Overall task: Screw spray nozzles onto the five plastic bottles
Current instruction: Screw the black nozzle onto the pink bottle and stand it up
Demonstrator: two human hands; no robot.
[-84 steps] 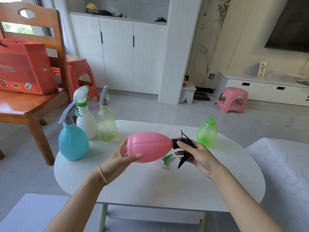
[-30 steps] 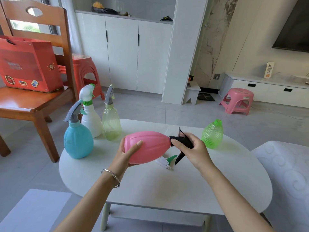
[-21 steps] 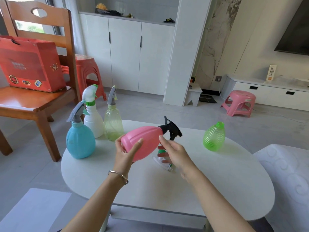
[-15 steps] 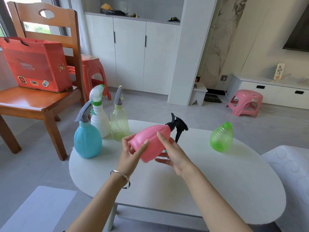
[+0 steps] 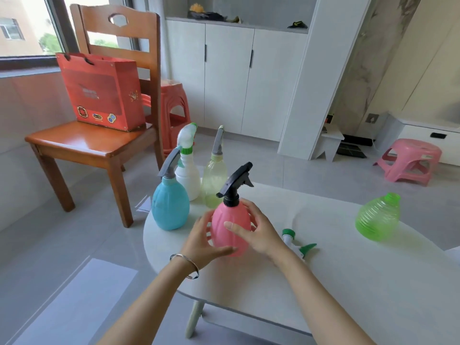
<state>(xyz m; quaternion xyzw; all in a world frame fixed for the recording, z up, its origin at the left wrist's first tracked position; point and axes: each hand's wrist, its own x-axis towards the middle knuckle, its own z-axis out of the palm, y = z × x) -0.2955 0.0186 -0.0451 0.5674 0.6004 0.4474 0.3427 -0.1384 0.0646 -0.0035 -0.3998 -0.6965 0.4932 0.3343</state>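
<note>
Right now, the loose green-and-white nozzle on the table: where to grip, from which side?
Probably the nozzle by its white body, from above: it lies flat on the table, green trigger pointing right, and that leaves the green collar free.

table point(image 5: 348, 282): white rounded top, one pale leg seen underneath
blue bottle point(image 5: 170, 210): stood upright at the table's left edge, grey trigger nozzle point(image 5: 170, 163) fitted; used as the reference below
white bottle point(image 5: 188, 181): tucked just behind the blue bottle, white nozzle point(image 5: 186, 137) fitted
pale yellow bottle point(image 5: 214, 186): behind and right of the blue bottle, slim grey nozzle point(image 5: 218, 143) fitted
pink bottle point(image 5: 230, 227): upright just right of the blue bottle, black nozzle point(image 5: 235, 181) fitted; base contact with the top can't be made out tbh
loose nozzle point(image 5: 296, 245): laid on its side further right of the blue bottle, white and green
green bottle point(image 5: 377, 217): ribbed, parked well apart to the blue bottle's right
</note>
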